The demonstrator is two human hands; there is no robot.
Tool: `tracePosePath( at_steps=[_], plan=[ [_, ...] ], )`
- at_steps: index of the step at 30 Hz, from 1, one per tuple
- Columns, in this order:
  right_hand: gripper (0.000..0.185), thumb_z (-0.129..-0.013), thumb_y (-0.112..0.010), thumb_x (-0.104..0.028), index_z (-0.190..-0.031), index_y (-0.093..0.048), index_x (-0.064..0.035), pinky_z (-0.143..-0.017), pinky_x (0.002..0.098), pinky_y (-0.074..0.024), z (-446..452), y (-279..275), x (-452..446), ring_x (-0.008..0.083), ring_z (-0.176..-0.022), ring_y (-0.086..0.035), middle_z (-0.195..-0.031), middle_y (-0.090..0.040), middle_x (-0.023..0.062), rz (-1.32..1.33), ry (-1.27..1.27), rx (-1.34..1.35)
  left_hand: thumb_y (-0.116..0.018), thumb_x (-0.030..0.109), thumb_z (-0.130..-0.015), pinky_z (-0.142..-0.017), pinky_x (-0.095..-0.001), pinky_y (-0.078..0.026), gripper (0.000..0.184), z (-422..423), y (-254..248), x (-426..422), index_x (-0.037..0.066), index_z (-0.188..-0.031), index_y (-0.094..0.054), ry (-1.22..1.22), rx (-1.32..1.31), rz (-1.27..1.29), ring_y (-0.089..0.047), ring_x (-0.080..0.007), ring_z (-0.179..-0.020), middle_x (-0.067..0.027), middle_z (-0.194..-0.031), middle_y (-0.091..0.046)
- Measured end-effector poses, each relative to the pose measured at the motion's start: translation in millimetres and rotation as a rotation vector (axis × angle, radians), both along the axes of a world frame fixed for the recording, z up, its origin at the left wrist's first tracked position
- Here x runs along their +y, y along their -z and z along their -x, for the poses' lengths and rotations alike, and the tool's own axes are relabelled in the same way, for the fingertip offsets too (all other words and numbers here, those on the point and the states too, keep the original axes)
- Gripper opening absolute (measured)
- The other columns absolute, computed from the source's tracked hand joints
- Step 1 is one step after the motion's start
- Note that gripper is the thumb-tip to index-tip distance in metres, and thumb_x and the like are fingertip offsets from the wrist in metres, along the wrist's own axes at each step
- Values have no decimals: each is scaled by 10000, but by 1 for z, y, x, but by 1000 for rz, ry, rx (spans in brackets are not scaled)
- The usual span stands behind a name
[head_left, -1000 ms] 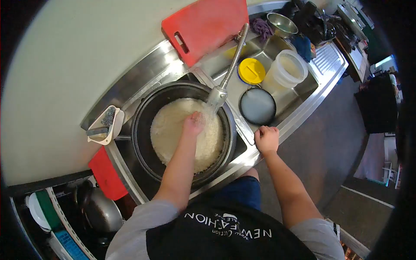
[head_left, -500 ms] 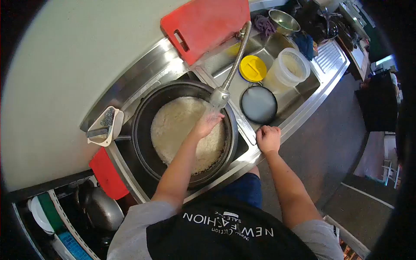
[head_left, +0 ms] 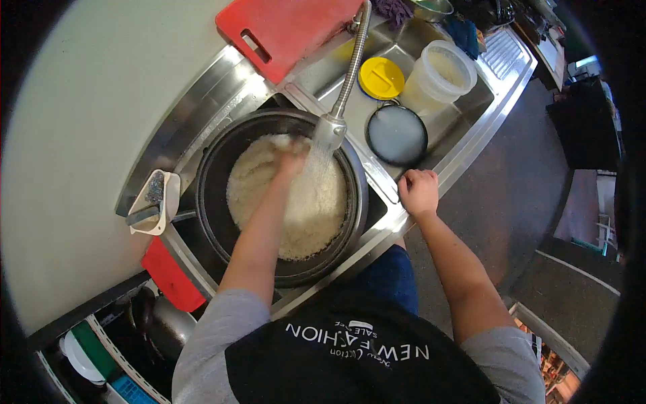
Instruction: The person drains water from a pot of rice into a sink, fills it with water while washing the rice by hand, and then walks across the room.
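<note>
A big dark pot (head_left: pixel 217 232) sits in the left basin with a pale layer of rice (head_left: pixel 306 232) inside. My left hand (head_left: pixel 291 161) is down in the pot at the surface of the rice, its fingers smeared by motion. Above the pot's right side, the spray head (head_left: pixel 330 132) of a flexible tap sends water onto the rice, just right of my left hand. My right hand (head_left: pixel 418 192) rests on the sink's front edge (head_left: pixel 447 176), fingers curled over it. Close by stands a round dark-rimmed pan (head_left: pixel 397 137) with cloudy liquid.
The right basin also holds a clear plastic tub (head_left: pixel 431 84) and a yellow lid (head_left: pixel 381 78). A red cutting board (head_left: pixel 289 30) leans at the back. On the left is a caddy (head_left: pixel 169 195) with scrubbers. A metal bowl (head_left: pixel 431 8) and purple cloth (head_left: pixel 392 9) lie beyond.
My left hand has gone from under the spray head down and left into the rice. Water now falls freely into the pot. My right hand stays on the sink edge.
</note>
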State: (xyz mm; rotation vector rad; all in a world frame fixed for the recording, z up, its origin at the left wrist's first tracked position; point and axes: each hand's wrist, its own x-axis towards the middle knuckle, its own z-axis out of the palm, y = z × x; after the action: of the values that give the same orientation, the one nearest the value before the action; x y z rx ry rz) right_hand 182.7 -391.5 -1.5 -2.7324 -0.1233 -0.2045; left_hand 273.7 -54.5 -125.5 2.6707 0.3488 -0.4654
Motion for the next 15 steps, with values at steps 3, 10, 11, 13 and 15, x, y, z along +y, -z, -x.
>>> tracePosePath(
  at_steps=[3, 10, 11, 13, 15],
  plan=[
    [155, -757, -567, -179, -663, -609, -63, -877, 409, -396, 0, -3, 2, 289, -742, -602, -703, -633, 105, -11, 8, 13, -698, 347, -758, -1092, -536, -247, 689, 56, -34, -53, 150, -1370, -450, 316, 46, 347, -283, -437, -1333, -183, -1428, -369],
    [145, -750, -562, -178, -673, -617, -68, -874, 408, -399, 0, -5, 1, 279, -764, -605, -712, -634, 92, 25, 3, 43, -748, 363, -700, -1028, -715, -146, 700, 184, -64, 12, 399, -1335, -458, 896, 120, 40, -221, -383, -1378, -8, -1527, -217],
    [146, -749, -560, -178, -673, -618, -68, -874, 409, -400, 0, -6, 2, 279, -766, -606, -715, -635, 93, 24, 4, 46, -744, 373, -703, -1016, -727, -145, 703, 190, -44, 39, 421, -1338, -445, 940, 102, -19, -245, -361, -1376, 12, -1518, -248],
    [157, -754, -552, -182, -683, -625, -63, -879, 413, -401, -3, -7, 1, 281, -777, -609, -732, -642, 101, 42, 3, 100, -709, 290, -738, -1018, -696, -188, 595, 163, -81, 69, 391, -1290, -513, 901, 184, -210, -325, -327, -1340, -28, -1475, -339],
    [163, -756, -550, -184, -686, -627, -58, -878, 415, -403, -1, -4, 0, 285, -772, -610, -735, -645, 104, 30, -8, 56, -654, 206, -753, -1012, -632, -276, 494, 130, -90, 96, 301, -1233, -585, 762, 145, -290, -370, -336, -1301, -67, -1435, -393]
  ],
)
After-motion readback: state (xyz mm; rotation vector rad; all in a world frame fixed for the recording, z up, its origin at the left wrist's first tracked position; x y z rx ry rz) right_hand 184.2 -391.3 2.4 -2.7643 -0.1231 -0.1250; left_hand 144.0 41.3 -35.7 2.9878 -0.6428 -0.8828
